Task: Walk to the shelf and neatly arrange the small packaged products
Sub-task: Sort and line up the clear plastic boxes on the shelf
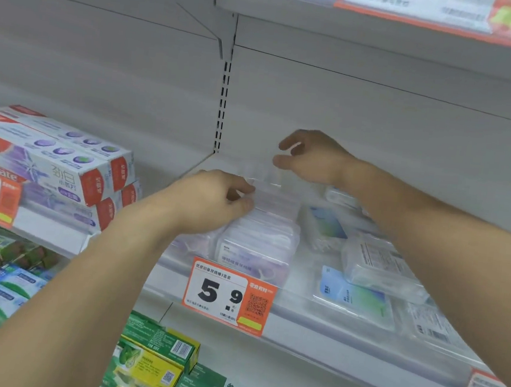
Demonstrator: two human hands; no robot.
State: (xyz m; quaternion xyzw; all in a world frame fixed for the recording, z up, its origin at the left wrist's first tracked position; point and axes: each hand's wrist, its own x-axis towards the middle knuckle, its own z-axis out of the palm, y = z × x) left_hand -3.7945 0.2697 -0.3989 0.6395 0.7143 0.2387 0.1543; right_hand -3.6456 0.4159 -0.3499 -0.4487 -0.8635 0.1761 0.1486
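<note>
Small clear floss-pick packs lie on a white shelf (321, 334). A stack of purple-labelled packs (257, 254) stands at the shelf's left end. My left hand (212, 201) reaches over this stack, its thumb and curled fingers pinching the near edge of a clear pack (261, 175) that sits on top toward the back. My right hand (312, 161) is farther back, with thumb and forefinger pinching the same pack's far right edge. Blue-labelled packs (354, 297) lie loosely to the right, some tilted and partly under my right forearm.
Colgate toothpaste boxes (47, 163) are stacked on the left, close to my left wrist. An orange price tag reading 5.9 (230, 295) hangs on the shelf's front rail. Green and yellow boxes (153, 350) fill the shelf below. Another shelf (301, 7) runs overhead.
</note>
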